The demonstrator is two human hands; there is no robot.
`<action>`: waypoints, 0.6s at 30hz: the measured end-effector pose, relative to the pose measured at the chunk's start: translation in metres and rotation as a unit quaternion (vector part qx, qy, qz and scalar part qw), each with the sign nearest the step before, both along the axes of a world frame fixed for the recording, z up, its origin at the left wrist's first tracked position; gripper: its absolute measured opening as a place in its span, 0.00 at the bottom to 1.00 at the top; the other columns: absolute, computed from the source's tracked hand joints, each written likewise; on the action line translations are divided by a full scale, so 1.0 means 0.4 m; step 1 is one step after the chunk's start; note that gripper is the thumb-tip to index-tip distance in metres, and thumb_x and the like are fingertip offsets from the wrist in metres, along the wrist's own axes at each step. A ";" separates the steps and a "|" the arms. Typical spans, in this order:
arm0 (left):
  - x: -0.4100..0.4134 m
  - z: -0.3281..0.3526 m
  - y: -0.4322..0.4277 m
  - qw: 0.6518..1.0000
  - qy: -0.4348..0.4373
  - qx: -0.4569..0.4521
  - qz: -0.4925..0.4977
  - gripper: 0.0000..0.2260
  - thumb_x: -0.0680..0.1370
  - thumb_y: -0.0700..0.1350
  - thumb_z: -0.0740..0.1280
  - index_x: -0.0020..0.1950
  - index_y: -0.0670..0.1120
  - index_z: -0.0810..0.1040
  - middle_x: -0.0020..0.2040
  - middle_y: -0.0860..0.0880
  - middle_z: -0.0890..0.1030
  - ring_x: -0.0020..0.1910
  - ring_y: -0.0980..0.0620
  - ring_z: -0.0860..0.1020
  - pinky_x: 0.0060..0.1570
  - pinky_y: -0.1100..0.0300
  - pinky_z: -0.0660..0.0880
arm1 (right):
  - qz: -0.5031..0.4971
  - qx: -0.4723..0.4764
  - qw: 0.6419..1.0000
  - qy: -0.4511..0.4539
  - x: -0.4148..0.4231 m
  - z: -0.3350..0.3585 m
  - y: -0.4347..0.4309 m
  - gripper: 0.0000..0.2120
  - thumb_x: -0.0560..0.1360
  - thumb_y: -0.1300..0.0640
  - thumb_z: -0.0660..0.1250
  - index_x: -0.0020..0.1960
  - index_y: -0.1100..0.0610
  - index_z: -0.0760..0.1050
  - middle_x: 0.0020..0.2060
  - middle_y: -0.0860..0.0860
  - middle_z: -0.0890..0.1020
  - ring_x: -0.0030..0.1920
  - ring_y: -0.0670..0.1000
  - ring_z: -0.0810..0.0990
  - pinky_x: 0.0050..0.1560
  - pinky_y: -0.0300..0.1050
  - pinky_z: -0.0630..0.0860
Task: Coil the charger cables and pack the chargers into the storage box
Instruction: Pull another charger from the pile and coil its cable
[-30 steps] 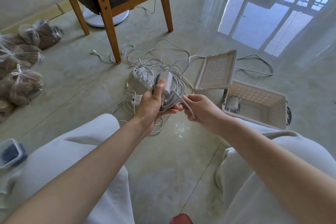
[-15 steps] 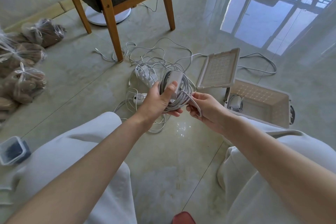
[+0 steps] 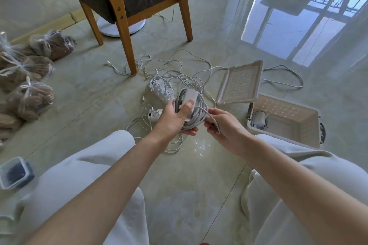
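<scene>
Left hand (image 3: 173, 119): closed round a grey charger (image 3: 190, 96) with its cable (image 3: 197, 119) wound in a coil about it; thumb pressed flat on the charger's face, fingers curled beneath the coil. The bundle is held above the floor (image 3: 99, 95), between the person's knees and the cable pile.

Right hand (image 3: 225, 127): just beside the coil, fingers and thumb pinching the loose run of the same cable where it leaves the bundle.

Storage box (image 3: 282, 137): on the floor to the person's right, near the right knee, lid (image 3: 239, 83) open and standing tilted at its far left end. One white charger (image 3: 258, 118) with cable lies inside, against the left end wall.

Loose cables (image 3: 179, 69): tangled on the floor beyond the hands, reaching to the front leg of a wooden chair (image 3: 127, 45). A white power strip (image 3: 161, 89) lies in the tangle, several plugs seated in it. One cable loops past the far side of the lid.

Along the left edge of the floor, by the wall: several tied clear plastic bags (image 3: 29, 97) with brown contents. Near left corner: a small clear container (image 3: 14, 173) with dark contents
</scene>
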State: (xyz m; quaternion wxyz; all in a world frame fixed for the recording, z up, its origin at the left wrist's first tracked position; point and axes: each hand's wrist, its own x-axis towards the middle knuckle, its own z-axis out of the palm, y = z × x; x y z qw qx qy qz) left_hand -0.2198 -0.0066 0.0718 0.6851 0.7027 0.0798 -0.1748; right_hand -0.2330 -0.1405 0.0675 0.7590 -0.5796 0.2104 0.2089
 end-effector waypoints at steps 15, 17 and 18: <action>-0.001 0.021 0.013 0.996 0.057 -0.068 -0.025 0.12 0.80 0.52 0.59 0.51 0.44 0.72 0.37 0.44 0.79 0.27 0.52 0.79 0.25 0.63 0.76 | 0.008 0.012 0.999 -0.046 0.011 -0.011 -0.040 0.10 0.72 0.72 0.66 0.42 0.59 0.78 0.29 0.48 0.81 0.32 0.43 0.78 0.40 0.30 0.77; 0.000 0.019 0.014 0.996 0.052 -0.074 -0.014 0.13 0.80 0.53 0.59 0.49 0.44 0.73 0.37 0.45 0.79 0.27 0.53 0.78 0.25 0.63 0.75 | 0.021 0.022 0.998 -0.055 0.007 -0.007 -0.038 0.09 0.72 0.72 0.66 0.44 0.60 0.79 0.30 0.48 0.82 0.32 0.42 0.79 0.40 0.30 0.78; 0.001 0.018 0.015 0.996 0.053 -0.074 -0.016 0.13 0.80 0.53 0.59 0.50 0.43 0.73 0.37 0.45 0.79 0.27 0.53 0.78 0.25 0.63 0.75 | 0.024 0.029 0.998 -0.058 0.006 -0.004 -0.036 0.09 0.72 0.72 0.65 0.44 0.60 0.79 0.30 0.49 0.83 0.33 0.42 0.80 0.41 0.30 0.78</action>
